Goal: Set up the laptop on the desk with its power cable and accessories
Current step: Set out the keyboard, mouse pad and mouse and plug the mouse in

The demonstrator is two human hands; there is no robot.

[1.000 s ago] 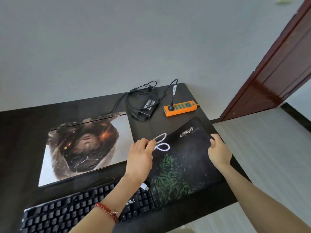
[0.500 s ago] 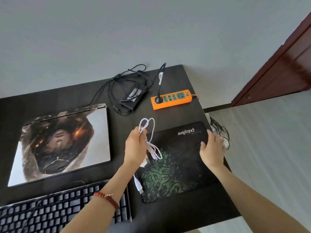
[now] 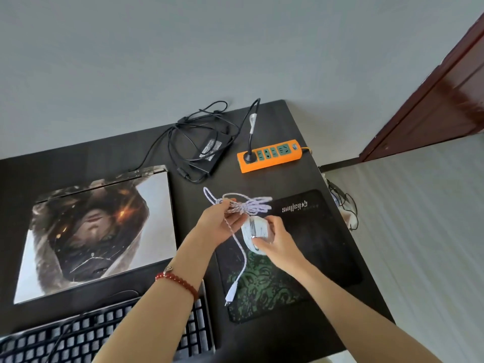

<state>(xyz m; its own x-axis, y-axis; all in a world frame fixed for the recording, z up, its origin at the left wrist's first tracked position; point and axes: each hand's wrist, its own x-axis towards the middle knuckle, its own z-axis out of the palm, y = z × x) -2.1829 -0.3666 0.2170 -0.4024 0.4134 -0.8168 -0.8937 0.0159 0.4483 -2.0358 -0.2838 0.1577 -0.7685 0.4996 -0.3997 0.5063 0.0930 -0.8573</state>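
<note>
Nearest the viewer, a black keyboard point(image 3: 110, 334) lies on the dark tabletop point(image 3: 301, 132), just left of the near edge of the black-and-green mouse pad point(image 3: 309, 252). Above the pad's middle, the right hand point(image 3: 275, 238) curls its grip round a white mouse point(image 3: 255, 233), fingers closed over its top. Just left of it, over the pad's left edge, the left hand point(image 3: 222, 222) pinches a bundled white braided cable point(image 3: 248, 205), its grip clamped on the loops; one strand hangs down to a white USB plug point(image 3: 231, 290) dangling above the pad's near left part. A red bead bracelet point(image 3: 180, 280) sits on the left wrist.

Left of the pad lies the closed laptop point(image 3: 97, 229), its lid covered with a picture. Beyond the pad stands an orange power strip point(image 3: 272, 155) with one black plug in it, and to that strip's left the black power adapter point(image 3: 212, 151) lies in its tangled cord.

Half a second ago the right hand lay flat on the pad's right edge holding nothing; now it holds the mouse at the pad's centre. The left hand held the cable dangling in long loops; now the loops are gathered sideways.
</note>
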